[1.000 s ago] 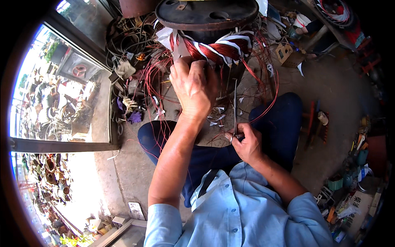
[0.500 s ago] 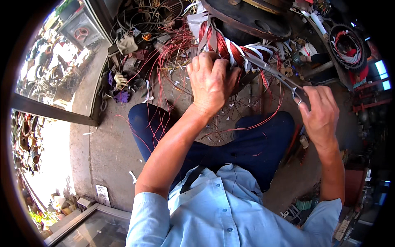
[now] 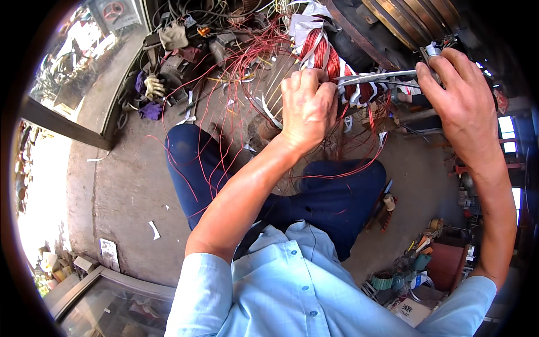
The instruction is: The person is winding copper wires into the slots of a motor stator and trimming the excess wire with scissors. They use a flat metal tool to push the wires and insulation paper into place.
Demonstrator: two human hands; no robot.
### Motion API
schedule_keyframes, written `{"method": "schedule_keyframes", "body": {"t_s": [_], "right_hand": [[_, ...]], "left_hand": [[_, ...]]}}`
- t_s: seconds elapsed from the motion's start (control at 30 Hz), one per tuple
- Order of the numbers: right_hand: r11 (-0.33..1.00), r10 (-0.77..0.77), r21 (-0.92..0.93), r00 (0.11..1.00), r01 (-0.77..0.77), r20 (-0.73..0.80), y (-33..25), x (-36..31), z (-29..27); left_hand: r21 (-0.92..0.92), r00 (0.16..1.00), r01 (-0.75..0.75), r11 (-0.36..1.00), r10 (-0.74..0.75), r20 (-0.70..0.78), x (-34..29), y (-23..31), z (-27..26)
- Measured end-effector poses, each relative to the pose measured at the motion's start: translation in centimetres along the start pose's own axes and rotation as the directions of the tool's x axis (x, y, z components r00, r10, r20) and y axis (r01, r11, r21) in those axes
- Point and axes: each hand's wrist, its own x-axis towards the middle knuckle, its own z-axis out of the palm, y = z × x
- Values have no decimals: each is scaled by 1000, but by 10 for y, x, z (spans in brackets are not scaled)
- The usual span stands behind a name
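A winding of red enamelled copper wire (image 3: 321,51), wrapped with white tape, stands ahead of my knees. My left hand (image 3: 309,106) is closed against its near lower edge, and its fingertips are hidden. A grey-white strip of tape (image 3: 376,77) runs taut from beside the left fingers to my right hand (image 3: 463,95). That right hand is raised at the right, its thumb and fingers closed on the strip. A thin dark edge runs just under the strip; I cannot tell what it belongs to. Loose red wires (image 3: 210,112) hang in long loops left of the winding.
Ridged brass-coloured metal (image 3: 412,22) rises behind the winding. A pale glove (image 3: 154,87) and purple cloth (image 3: 150,110) lie at left among scrap. Paper scraps (image 3: 154,230) litter the floor. A glass-topped case (image 3: 112,303) stands lower left, and tools with a green ribbed part (image 3: 382,281) lower right.
My right hand has moved up and to the right, drawing the strip out straighter. The left hand stays at the winding. The whole view has shifted, and the scissors-like handle at my right hand no longer shows clearly.
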Motion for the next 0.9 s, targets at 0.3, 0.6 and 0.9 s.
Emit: {"method": "schedule_keyframes", "body": {"t_s": [0.3, 0.6, 0.9], "right_hand": [[997, -78, -15, 992, 80, 103, 13, 18, -22], [988, -143, -40, 985, 147, 98, -2, 46, -20], [952, -298, -76, 954, 295, -32, 15, 52, -13]], "left_hand": [[-59, 1000, -3, 998, 2, -20, 0, 1, 0], [-35, 999, -18, 999, 18, -28, 0, -3, 0], [24, 996, -63, 998, 65, -65, -3, -5, 8]]}}
